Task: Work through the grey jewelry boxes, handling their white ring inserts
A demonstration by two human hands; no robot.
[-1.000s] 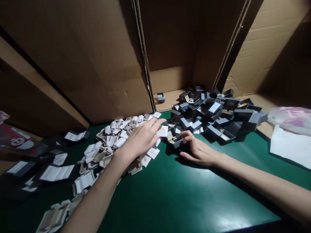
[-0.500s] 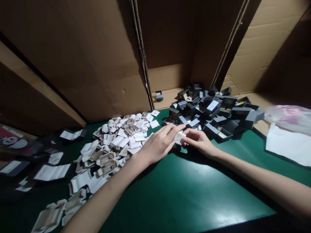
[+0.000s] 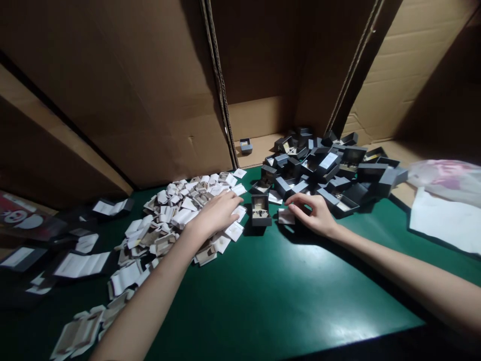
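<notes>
My left hand [image 3: 218, 210] lies over a heap of small white folded papers and cards [image 3: 184, 215], fingers stretched forward and holding nothing I can see. My right hand [image 3: 313, 214] is curled, with thumb and forefinger pinched at the upper edge of a small white card [image 3: 286, 216], just above the green table. Between the two hands stands a small dark box [image 3: 260, 213] with its lid up. A pale insert with dark marks shows inside it. Another white card [image 3: 275, 197] lies behind, close to the dark boxes.
Many open dark boxes [image 3: 330, 168] are piled at the back right. One small box [image 3: 246, 146] stands apart on cardboard. Tall cardboard walls [image 3: 169, 100] border the green table [image 3: 285, 301]. A plastic bag [image 3: 447, 175] and white sheet [image 3: 443, 220] lie far right; dark trays with papers [image 3: 80, 265], left.
My hands have parted. The left moved left from the white card onto the paper heap; the right keeps the card, lower now. The open dark box between them has come into view.
</notes>
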